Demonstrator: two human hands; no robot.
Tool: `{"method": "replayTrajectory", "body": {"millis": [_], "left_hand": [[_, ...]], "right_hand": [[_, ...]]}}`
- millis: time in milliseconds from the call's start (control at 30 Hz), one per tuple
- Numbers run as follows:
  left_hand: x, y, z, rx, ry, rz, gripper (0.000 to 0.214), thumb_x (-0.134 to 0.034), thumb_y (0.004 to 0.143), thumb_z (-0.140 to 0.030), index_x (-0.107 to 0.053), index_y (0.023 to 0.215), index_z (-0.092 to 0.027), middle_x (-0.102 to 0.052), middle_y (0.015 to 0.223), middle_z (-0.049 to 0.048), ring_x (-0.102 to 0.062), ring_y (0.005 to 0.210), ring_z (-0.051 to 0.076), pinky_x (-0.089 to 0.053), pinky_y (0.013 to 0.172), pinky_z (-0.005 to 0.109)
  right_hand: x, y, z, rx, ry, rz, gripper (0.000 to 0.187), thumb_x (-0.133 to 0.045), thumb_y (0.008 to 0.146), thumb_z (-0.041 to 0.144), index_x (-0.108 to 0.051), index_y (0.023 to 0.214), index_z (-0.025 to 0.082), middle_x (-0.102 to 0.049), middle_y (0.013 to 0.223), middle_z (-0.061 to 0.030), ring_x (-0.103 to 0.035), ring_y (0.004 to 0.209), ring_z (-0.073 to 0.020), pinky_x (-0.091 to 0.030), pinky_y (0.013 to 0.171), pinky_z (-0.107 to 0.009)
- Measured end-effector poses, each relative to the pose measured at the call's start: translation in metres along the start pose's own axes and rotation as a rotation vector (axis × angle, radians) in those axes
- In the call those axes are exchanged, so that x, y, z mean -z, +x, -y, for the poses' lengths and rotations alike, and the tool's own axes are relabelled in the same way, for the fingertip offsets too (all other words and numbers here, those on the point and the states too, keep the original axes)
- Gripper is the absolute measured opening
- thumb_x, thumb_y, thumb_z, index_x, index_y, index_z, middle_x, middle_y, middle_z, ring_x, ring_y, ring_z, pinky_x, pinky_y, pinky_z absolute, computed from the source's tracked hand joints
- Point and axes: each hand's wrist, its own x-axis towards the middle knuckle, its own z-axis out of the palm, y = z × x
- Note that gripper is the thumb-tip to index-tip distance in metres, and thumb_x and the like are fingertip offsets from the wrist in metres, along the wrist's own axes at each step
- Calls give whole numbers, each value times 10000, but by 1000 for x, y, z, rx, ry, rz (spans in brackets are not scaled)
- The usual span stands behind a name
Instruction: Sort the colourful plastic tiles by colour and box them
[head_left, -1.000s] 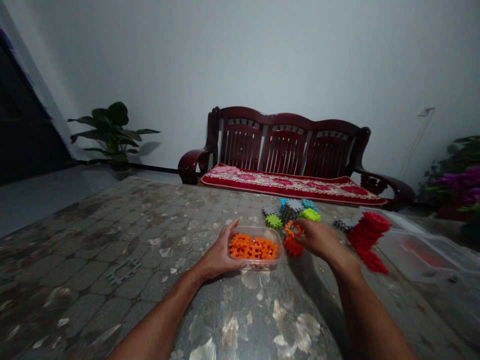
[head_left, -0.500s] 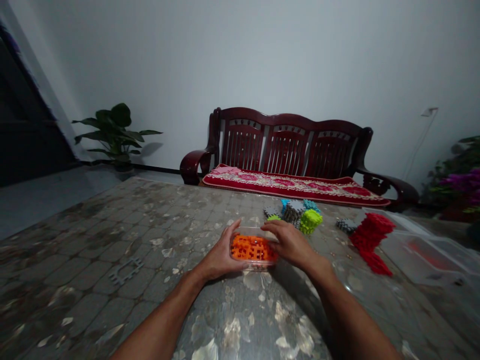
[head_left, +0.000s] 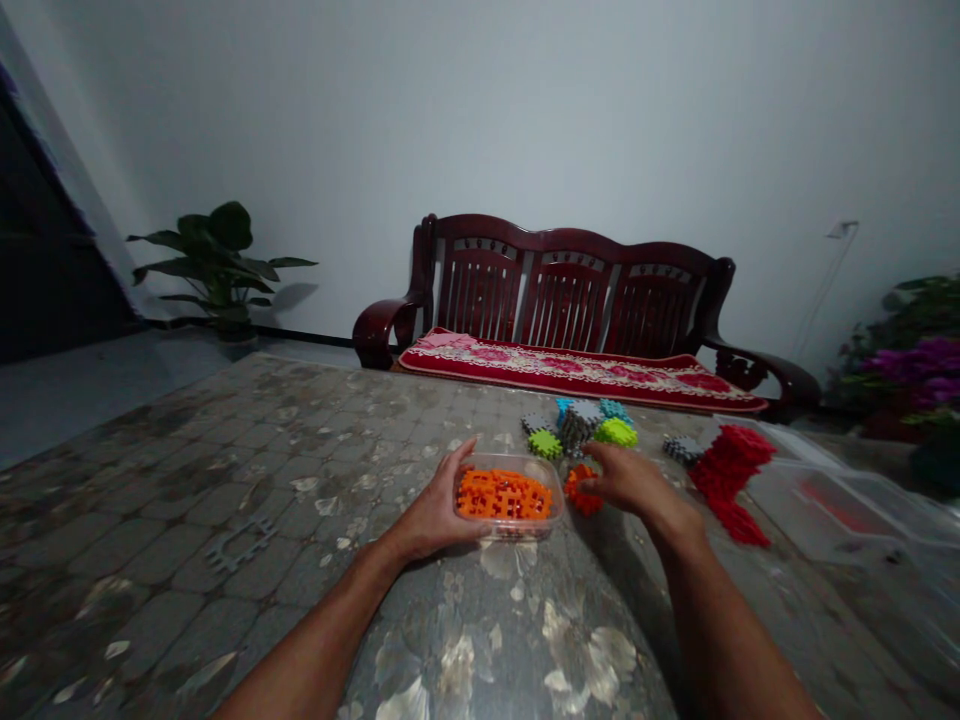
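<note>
A clear plastic container point(head_left: 516, 533) holding orange toothed plastic pieces point(head_left: 502, 495) sits on the table in front of me. My left hand point(head_left: 441, 510) grips its left end, thumb along the near side and fingers at the far side. Just right of the container is a small bunch of orange toothed building pieces point(head_left: 581, 490), and my right hand point(head_left: 626, 480) has its fingers and thumb around it. The hand partly covers that bunch.
Behind my right hand stand green pieces point(head_left: 616, 431), grey pieces point(head_left: 581, 425) and blue ones. Farther right are a red stack point(head_left: 729, 470) and a large clear bin point(head_left: 817, 510). A grey track-like piece point(head_left: 241, 545) lies left. Beyond the table is a wooden bench point(head_left: 570, 290).
My right hand has left the container's right end and moved right to the orange pieces beside it. The left hand stays on the container. The view has shifted slightly.
</note>
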Motion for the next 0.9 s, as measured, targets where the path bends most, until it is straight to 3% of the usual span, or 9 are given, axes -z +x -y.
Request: {"method": "replayTrajectory", "body": {"millis": [167,300,500,633,900], "left_hand": [[1,1,4,-6,-9,12,1193,-902,597,-326,-205,1562,-245,-354,1561,184,-411,1430,350,-387,1172,518],[1,0,3,3,-1,4,1200,-915,587,-345,-216,1558,-248,-376,1545,191,-439,1408,360,-405,1158,524],[1,0,2,-7,-9,12,1196,-911,592,-326,-211,1558,-251,-385,1538,187,-451,1399,345,-399,1162,522],[1,1,7,-43,2,8,1179,-897,597,-287,-225,1566,-262,-388,1543,169,-425,1417,346,-387,1172,521],[-1,0,3,-54,34,-12,1173,-884,601,-285,-225,1570,-236,-352,1567,170,-421,1416,343,-377,1178,500]], "right_hand": [[0,-3,3,-45,-62,92,489,-669,790,281,-636,1272,206,-695,1249,-136,-644,1153,-313,-471,861,-353],[-2,-1,4,-46,-85,77,422,-639,786,235,-656,1207,221,-708,1229,-115,-654,1132,-290,-451,799,-314],[5,-6,7,-34,-106,7,405,-585,816,202,-648,1215,162,-719,1168,-160,-669,1087,-303,-463,799,-326],[11,-14,20,170,76,-109,468,-611,833,266,-627,1295,188,-686,1269,-118,-642,1139,-270,-463,923,-321],[-6,-26,73,516,263,-144,433,-636,814,218,-673,1245,199,-692,1236,-95,-614,1162,-238,-432,1030,-331]]}}
